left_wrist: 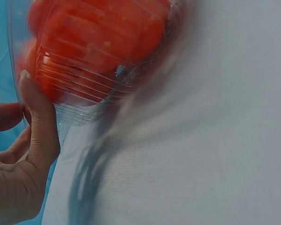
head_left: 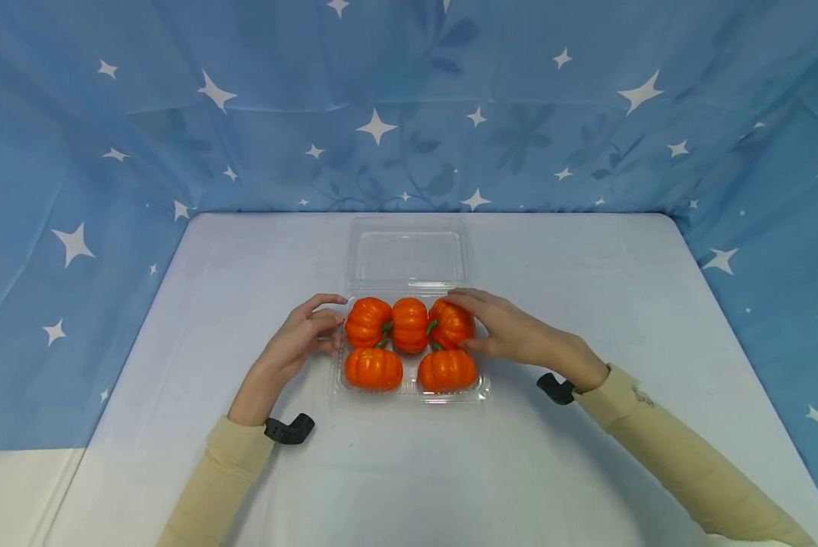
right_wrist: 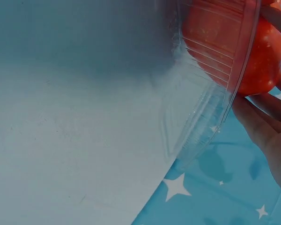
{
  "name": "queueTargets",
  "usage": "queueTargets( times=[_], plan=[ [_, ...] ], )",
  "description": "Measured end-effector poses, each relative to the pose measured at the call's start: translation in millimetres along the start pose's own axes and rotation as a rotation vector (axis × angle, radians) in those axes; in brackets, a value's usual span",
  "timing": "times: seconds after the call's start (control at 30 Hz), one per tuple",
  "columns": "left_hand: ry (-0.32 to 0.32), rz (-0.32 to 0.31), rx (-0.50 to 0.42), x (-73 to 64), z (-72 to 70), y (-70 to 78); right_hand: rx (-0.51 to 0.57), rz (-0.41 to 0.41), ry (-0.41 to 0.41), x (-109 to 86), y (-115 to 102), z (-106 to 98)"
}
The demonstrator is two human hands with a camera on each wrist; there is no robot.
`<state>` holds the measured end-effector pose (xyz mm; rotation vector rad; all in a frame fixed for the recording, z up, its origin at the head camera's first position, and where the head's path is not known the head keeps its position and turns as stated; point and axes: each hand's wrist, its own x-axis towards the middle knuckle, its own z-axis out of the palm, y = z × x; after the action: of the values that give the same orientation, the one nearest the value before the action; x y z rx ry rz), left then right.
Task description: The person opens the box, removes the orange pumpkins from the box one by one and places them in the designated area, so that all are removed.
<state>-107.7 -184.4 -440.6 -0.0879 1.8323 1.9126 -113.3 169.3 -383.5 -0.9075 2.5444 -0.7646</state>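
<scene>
A clear plastic clamshell box (head_left: 409, 389) lies with its lid (head_left: 410, 258) folded open to the back. Inside are small orange toy pumpkins with green stems: three in the back row, two in front. My left hand (head_left: 306, 334) is at the box's left side; in the left wrist view its thumb (left_wrist: 40, 117) and fingers pinch the rim. My right hand (head_left: 507, 328) holds the back right pumpkin (head_left: 452, 325), with the fingers over its far side and the thumb on its near side. Beside it sit the back middle pumpkin (head_left: 409, 325) and the front right pumpkin (head_left: 447, 371).
The box stands mid-table on a white cloth (head_left: 409, 471). Blue curtains (head_left: 409, 106) with white stars hang behind and along both sides. Each wrist wears a black strap with a camera mount, the left mount (head_left: 291, 430) low beside the forearm. In the front row, a gap separates the two pumpkins.
</scene>
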Motion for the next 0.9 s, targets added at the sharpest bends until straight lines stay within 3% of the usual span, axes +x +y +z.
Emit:
queueTargets(
  times=[0.53, 0.9],
  plan=[
    [0.000, 0.006, -0.016, -1.2, 2.3, 1.4, -0.173, -0.062, -0.012, -0.8, -4.0, 2.1],
    [0.016, -0.001, -0.016, -3.0, 2.1, 0.4, -0.197, -0.121, 0.018, -1.0, -5.4, 1.5]
  ],
)
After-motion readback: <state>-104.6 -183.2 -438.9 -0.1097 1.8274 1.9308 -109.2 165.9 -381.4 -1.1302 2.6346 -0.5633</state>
